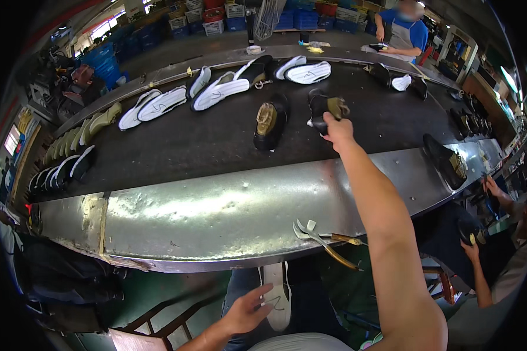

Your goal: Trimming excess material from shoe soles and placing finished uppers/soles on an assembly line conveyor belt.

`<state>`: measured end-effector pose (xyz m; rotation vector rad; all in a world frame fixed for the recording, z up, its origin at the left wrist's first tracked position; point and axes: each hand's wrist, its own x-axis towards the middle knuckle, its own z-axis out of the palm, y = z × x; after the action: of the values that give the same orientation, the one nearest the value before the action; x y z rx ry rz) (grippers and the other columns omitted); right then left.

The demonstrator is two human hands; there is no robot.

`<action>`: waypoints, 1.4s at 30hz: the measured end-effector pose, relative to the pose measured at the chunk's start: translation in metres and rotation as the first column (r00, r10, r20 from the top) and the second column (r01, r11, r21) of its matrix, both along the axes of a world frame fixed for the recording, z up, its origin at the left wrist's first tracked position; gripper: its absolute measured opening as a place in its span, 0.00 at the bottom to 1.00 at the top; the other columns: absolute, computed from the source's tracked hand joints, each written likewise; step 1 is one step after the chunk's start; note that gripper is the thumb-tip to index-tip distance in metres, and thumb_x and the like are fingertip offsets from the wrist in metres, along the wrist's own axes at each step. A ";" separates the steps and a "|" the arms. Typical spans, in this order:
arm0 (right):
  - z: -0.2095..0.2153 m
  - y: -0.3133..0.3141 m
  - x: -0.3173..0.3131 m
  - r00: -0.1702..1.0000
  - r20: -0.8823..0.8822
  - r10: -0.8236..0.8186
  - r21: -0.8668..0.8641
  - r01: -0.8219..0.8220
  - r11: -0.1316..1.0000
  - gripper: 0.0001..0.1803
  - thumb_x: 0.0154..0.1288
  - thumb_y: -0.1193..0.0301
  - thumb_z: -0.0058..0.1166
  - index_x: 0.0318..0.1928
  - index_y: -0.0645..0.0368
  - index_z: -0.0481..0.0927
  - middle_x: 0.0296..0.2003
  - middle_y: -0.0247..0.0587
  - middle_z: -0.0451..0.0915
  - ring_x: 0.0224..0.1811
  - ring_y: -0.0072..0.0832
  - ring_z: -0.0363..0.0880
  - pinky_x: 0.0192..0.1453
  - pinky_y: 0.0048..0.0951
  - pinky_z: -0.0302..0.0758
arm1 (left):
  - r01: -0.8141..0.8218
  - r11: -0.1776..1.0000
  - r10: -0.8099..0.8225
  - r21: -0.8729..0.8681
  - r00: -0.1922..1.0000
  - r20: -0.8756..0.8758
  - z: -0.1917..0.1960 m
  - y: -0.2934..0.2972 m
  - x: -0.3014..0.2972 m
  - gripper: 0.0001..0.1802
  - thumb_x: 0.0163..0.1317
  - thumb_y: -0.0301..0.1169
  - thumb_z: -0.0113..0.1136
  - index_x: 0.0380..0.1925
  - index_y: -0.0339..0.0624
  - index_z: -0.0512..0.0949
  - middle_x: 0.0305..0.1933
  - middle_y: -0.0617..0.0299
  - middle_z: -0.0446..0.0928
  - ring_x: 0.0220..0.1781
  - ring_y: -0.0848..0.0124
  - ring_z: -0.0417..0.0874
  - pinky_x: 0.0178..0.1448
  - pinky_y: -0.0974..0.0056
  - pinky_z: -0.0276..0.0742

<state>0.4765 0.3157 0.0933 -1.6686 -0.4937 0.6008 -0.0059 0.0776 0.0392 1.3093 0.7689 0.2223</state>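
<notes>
My right hand (338, 131) reaches over the dark conveyor belt and grips the end of a black shoe (318, 110) with a tan lining bunched at its opening. Just left of it, a similar black shoe (266, 124) stands on the belt. Down at my lap, a shoe (277, 298) lies with its pale sole facing up and a dark mark on it. My left hand (247, 311) is beside this sole with its fingers apart; whether they touch it I cannot tell. Pincers (316, 237) with yellowish handles lie on the metal ledge (216, 213), along with another wooden-handled tool (346, 238).
White-soled shoes (221, 92) lie along the belt's far side. Olive shoe parts (82, 131) line up at left. A black shoe (445, 162) rests on the ledge at right, near a co-worker's hand (471, 250) holding a shoe. Another person (401, 32) works across the belt.
</notes>
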 end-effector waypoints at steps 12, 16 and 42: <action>0.071 -0.233 -0.232 0.739 0.412 0.533 0.112 -0.622 0.775 0.31 0.73 0.64 0.56 0.69 0.67 0.66 0.47 0.47 0.83 0.44 0.24 0.84 0.49 0.28 0.80 | -0.454 0.827 0.561 -0.331 0.638 0.527 0.126 0.072 0.114 0.47 0.69 0.58 0.56 0.76 0.60 0.40 0.71 0.52 0.64 0.68 0.57 0.73 0.62 0.45 0.77; 0.057 -0.236 -0.266 0.462 0.830 0.311 0.083 -0.655 0.751 0.27 0.69 0.74 0.58 0.66 0.67 0.70 0.51 0.57 0.79 0.47 0.49 0.83 0.50 0.37 0.81 | -0.377 0.815 0.573 -0.440 0.639 0.514 0.115 0.060 0.070 0.26 0.76 0.45 0.50 0.68 0.57 0.56 0.61 0.58 0.73 0.59 0.61 0.81 0.53 0.51 0.86; 0.061 -0.193 -0.298 0.365 0.871 0.329 0.201 -0.876 0.439 0.23 0.48 0.67 0.71 0.44 0.62 0.80 0.48 0.48 0.83 0.60 0.49 0.78 0.71 0.54 0.63 | -0.216 0.781 0.582 -0.586 0.590 0.559 0.106 0.032 0.028 0.34 0.77 0.47 0.47 0.76 0.62 0.45 0.73 0.59 0.60 0.75 0.59 0.64 0.73 0.49 0.65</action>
<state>0.1788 0.1229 0.1542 -0.8387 -1.8714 0.1898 0.0221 0.1095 0.1456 0.4596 0.3774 0.8401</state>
